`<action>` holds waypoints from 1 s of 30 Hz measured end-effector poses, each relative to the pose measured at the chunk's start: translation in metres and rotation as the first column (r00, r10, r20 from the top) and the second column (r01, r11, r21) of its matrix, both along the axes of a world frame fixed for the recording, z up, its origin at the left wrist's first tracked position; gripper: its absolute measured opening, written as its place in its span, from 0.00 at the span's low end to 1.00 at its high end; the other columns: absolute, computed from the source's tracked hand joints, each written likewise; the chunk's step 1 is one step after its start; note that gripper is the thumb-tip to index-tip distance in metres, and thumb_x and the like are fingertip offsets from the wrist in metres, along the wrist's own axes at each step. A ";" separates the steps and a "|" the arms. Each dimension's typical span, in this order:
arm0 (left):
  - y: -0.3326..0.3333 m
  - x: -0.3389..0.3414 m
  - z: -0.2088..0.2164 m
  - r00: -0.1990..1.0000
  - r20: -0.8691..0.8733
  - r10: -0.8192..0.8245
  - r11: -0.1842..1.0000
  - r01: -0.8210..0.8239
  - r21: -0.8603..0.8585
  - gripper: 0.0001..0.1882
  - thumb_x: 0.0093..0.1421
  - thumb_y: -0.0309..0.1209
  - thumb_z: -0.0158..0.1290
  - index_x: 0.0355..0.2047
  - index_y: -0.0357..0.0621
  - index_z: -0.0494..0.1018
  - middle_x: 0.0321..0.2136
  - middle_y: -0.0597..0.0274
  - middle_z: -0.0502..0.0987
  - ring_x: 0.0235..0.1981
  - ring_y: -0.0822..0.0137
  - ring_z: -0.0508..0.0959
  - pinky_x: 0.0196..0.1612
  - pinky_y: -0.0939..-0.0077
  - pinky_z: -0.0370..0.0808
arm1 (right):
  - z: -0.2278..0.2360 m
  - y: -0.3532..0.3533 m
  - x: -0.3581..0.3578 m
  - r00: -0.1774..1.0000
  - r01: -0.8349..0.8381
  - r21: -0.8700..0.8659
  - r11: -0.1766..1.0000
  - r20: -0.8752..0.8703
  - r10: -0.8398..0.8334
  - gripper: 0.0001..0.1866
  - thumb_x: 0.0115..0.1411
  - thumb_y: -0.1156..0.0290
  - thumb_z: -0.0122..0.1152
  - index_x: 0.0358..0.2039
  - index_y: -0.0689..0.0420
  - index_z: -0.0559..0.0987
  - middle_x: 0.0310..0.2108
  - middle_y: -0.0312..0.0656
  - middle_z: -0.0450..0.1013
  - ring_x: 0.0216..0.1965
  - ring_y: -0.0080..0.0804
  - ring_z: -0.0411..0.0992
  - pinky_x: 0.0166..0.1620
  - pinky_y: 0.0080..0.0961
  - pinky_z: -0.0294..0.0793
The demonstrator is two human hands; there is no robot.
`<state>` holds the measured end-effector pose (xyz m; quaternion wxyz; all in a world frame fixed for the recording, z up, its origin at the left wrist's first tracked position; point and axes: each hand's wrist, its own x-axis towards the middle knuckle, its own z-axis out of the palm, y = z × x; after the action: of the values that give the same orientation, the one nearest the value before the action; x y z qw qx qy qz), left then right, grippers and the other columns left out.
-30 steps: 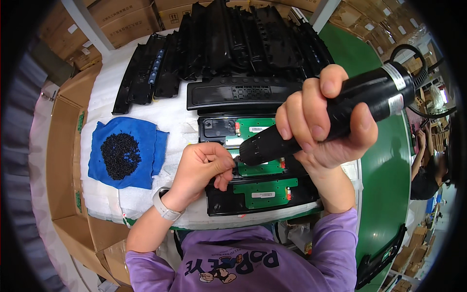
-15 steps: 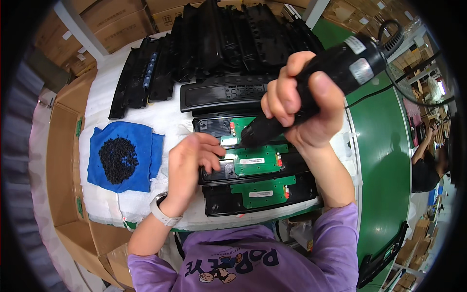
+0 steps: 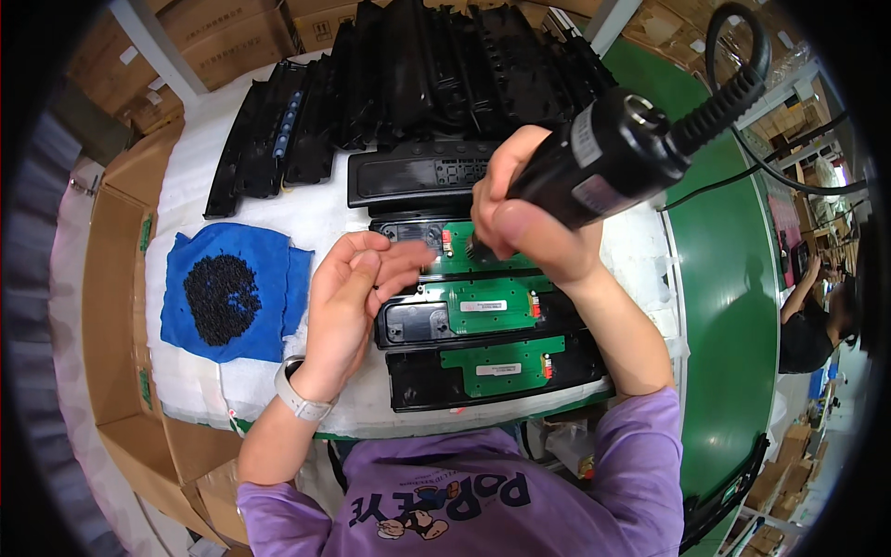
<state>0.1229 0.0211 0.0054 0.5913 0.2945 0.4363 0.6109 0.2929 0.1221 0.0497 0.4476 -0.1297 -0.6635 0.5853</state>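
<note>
In my right hand (image 3: 534, 209) is a black corded electric screwdriver (image 3: 599, 158), its fingers wrapped round the body. The tip points down at the green circuit board (image 3: 459, 243) on the farthest of three black plastic panels (image 3: 404, 232). My left hand (image 3: 348, 288) hovers at that panel's left end, thumb folded over the palm and fingers loosely bent toward the board. Small dark specks show by its fingers; what it holds is too small to make out. Nearer me lie a middle board (image 3: 483, 306) and a near board (image 3: 497, 369), each on its own panel.
A blue cloth (image 3: 274, 311) bearing a heap of small black screws (image 3: 223, 299) lies at the left. Behind the boards is a black panel with buttons (image 3: 408, 181); many black plastic parts (image 3: 408, 74) are piled beyond. The screwdriver's cable (image 3: 742, 88) arcs right. A co-worker (image 3: 807, 334) is far right.
My right hand has shifted left and tilted the screwdriver, with its rear end now lower and closer to the boards. My left hand has drawn back left and turned its palm more upward.
</note>
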 end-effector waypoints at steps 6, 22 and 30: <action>0.000 -0.004 0.001 0.991 -0.094 -0.097 0.994 0.091 -0.068 0.09 0.66 0.31 0.36 0.35 0.40 0.63 0.13 0.65 0.66 0.09 0.80 0.57 0.13 0.87 0.51 | -0.001 -0.005 -0.008 0.997 -0.031 -0.064 0.997 -0.075 0.026 0.11 0.46 0.77 0.58 0.27 0.60 0.64 0.14 0.37 0.64 0.12 0.19 0.61 0.18 0.16 0.62; -0.002 -0.003 0.005 0.943 -0.002 -0.332 0.939 0.331 -0.093 0.05 0.59 0.27 0.49 0.33 0.40 0.66 0.26 0.55 0.77 0.16 0.78 0.67 0.19 0.88 0.62 | 0.024 0.000 0.015 0.796 -0.227 -0.130 0.965 -0.596 0.107 0.17 0.56 0.57 0.47 0.36 0.59 0.67 0.13 0.37 0.62 0.10 0.25 0.58 0.19 0.26 0.62; -0.002 -0.001 0.000 0.939 0.066 -0.337 0.937 0.342 -0.076 0.05 0.58 0.27 0.51 0.32 0.39 0.68 0.25 0.60 0.75 0.17 0.81 0.65 0.21 0.90 0.60 | 0.025 -0.006 0.013 0.792 -0.212 -0.159 0.964 -0.606 0.075 0.18 0.55 0.56 0.48 0.36 0.59 0.67 0.12 0.36 0.61 0.10 0.25 0.58 0.20 0.27 0.63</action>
<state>0.1223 0.0195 0.0050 0.7112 0.3235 0.3892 0.4879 0.3063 0.1160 0.0745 0.5697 0.0628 -0.4293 0.6980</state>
